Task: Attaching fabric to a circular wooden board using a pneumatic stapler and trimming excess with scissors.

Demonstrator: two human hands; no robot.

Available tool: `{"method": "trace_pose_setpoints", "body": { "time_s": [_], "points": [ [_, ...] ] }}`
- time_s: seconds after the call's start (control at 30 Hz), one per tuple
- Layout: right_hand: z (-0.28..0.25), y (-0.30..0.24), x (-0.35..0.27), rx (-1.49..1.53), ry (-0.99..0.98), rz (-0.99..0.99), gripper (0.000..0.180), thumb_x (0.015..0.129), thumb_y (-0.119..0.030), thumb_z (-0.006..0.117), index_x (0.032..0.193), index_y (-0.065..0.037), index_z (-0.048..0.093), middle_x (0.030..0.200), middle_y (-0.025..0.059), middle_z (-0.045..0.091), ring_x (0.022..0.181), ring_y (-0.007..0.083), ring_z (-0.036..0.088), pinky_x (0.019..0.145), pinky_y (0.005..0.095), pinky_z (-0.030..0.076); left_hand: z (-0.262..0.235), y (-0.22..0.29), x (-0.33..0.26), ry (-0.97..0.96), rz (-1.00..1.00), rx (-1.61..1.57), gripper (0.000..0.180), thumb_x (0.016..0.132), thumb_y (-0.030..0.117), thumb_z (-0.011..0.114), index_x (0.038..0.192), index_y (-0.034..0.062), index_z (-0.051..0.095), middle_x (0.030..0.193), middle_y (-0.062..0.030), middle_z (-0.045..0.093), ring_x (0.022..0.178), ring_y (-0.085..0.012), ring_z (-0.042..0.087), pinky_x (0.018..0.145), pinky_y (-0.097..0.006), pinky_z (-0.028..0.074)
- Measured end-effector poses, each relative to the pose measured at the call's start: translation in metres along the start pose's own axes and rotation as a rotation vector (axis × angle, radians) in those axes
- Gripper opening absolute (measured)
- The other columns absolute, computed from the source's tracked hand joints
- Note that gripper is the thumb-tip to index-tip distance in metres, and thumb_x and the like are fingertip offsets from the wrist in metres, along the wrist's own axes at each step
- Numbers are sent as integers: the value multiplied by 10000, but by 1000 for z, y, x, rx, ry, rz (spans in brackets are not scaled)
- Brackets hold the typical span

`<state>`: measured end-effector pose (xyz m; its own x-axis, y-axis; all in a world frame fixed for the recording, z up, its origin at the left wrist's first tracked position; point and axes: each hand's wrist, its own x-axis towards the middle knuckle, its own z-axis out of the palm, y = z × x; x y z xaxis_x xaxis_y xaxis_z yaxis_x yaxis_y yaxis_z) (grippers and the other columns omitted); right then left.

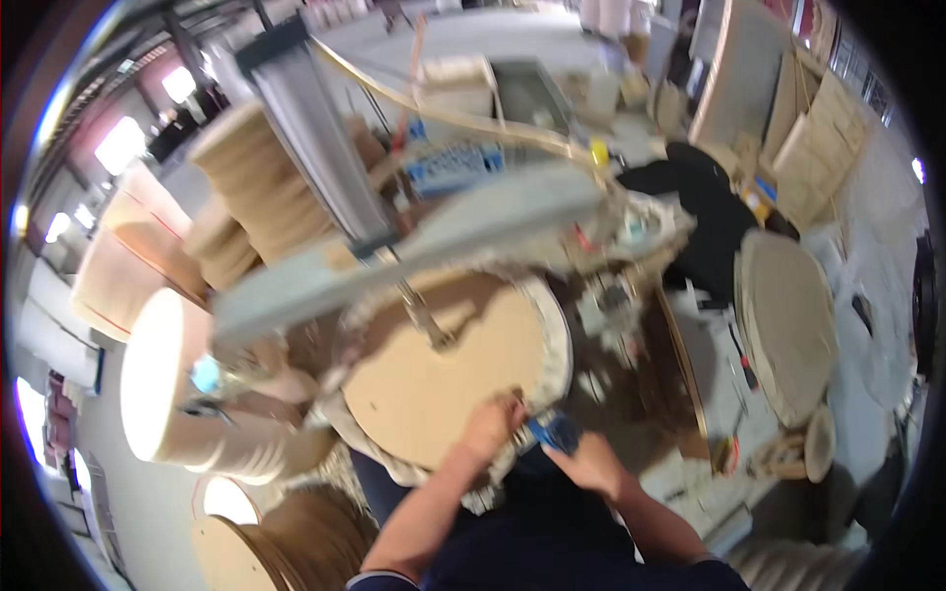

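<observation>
A round tan board (424, 394) lies face up before me, with pale fabric (557, 340) gathered around its rim. From above, a metal press rod (419, 310) comes down onto the board's upper middle. My left hand (493, 426) is closed at the board's near right edge, its fingers pinching the fabric edge there. Close beside it, my right hand (591, 463) grips a blue staple gun (557, 433), its nose toward the fabric edge next to my left fingers. Motion blur hides the fine detail of the tool.
A grey crossbeam (414, 251) carrying a silver cylinder (320, 138) spans above the board. Stacked round boards (261, 177) stand behind left, white foam rolls (163, 379) at left. Round grey pads (788, 325), a red-handled tool (746, 369) and a black cloth (690, 212) lie at right.
</observation>
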<state>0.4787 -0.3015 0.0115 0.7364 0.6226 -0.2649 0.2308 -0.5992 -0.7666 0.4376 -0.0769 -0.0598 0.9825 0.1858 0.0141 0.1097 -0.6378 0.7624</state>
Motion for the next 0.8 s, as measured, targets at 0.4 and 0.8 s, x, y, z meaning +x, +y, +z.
{"method": "trace_pose_setpoints", "body": {
  "time_s": [0.4,0.8],
  "points": [
    [-4,12,5,139,123,134,362,921,-373,758,1027,-27,759,932,228,753,937,410,741,770,469,573,-5,36,-78,306,-34,-343,450,993,185,721,1393,29,586,1089,-183,704,975,-288,722,866,-381,579],
    [-16,28,-37,499,296,256,347,948,-329,738,773,-43,648,559,0,558,485,104,553,458,322,415,-14,-11,-174,34,-898,-1276,390,1023,353,704,1278,65,637,1141,-50,719,986,-201,689,800,-325,539]
  ]
}}
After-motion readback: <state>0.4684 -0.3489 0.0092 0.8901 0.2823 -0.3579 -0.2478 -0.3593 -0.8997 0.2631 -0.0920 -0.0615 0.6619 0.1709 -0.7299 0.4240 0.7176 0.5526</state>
